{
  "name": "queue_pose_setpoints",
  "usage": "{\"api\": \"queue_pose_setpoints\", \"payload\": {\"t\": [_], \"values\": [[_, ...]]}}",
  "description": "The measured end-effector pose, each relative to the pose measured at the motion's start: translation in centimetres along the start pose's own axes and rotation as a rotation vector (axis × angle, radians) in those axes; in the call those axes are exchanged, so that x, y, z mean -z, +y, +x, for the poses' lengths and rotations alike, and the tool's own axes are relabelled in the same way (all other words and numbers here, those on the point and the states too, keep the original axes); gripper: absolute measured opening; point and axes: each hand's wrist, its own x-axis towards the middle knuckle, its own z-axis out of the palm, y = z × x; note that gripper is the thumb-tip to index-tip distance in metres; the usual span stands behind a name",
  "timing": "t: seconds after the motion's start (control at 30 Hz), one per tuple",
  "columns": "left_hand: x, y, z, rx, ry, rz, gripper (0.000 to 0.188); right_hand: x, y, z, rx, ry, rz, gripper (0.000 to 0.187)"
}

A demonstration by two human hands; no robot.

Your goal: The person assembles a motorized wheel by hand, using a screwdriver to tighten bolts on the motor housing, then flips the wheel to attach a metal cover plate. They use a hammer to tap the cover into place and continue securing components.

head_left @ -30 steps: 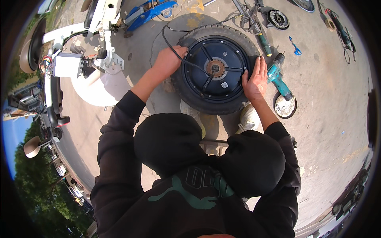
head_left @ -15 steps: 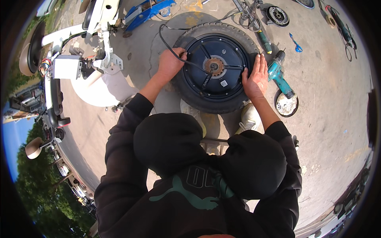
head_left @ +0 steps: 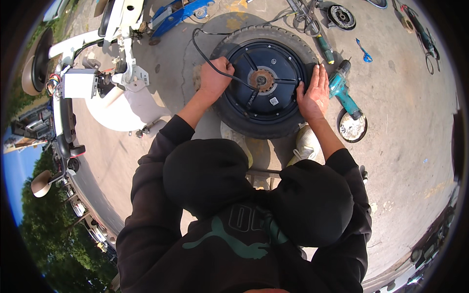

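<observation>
A wheel with a black hub motor (head_left: 281, 105) and a black rubber tyre (head_left: 254, 131) lies flat on the ground in front of my feet. Its hub carries a rusty toothed ring (head_left: 266, 87) at the centre. My left hand (head_left: 214, 80) is closed at the left edge of the hub, the fingertips curled under so that what they pinch is hidden. A black cable (head_left: 199, 46) rises from the hub's centre, passes by those fingers and loops away over the tyre. My right hand (head_left: 315, 100) rests with straight fingers on the tyre's right side.
Right of the wheel lies a teal cordless drill (head_left: 346, 95), its base over a round white-smeared dish (head_left: 352, 129). Beyond are a green-handled tool (head_left: 325, 49), a round hub part (head_left: 342, 17) and a blue strip (head_left: 364, 52). A partly dismantled white scooter (head_left: 122, 110) stands at left.
My left hand has moved a little right and down, further in over the hub's edge, its fingers more curled. The right hand stays on the tyre.
</observation>
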Motion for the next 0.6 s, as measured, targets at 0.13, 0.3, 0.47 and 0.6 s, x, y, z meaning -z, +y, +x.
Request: {"api": "queue_pose_setpoints", "payload": {"t": [0.13,0.3,0.47,0.6], "values": [[-0.2,-0.2,0.2,-0.065,-0.009,0.100,0.016,0.0,0.1,0.0,-0.005,-0.003,-0.005,0.075],[-0.2,0.1,-0.3,0.077,0.017,-0.074,0.019,0.1,0.0,0.0,-0.009,-0.012,-0.002,0.075],[-0.3,0.5,0.0,0.010,-0.031,0.040,0.018,0.0,0.2,0.2,-0.012,-0.004,0.000,0.075],[-2.6,-1.3,-2.5,-0.052,0.108,0.029,0.024,-0.2,0.1,-0.3,-0.022,-0.032,0.005,0.074]]}}
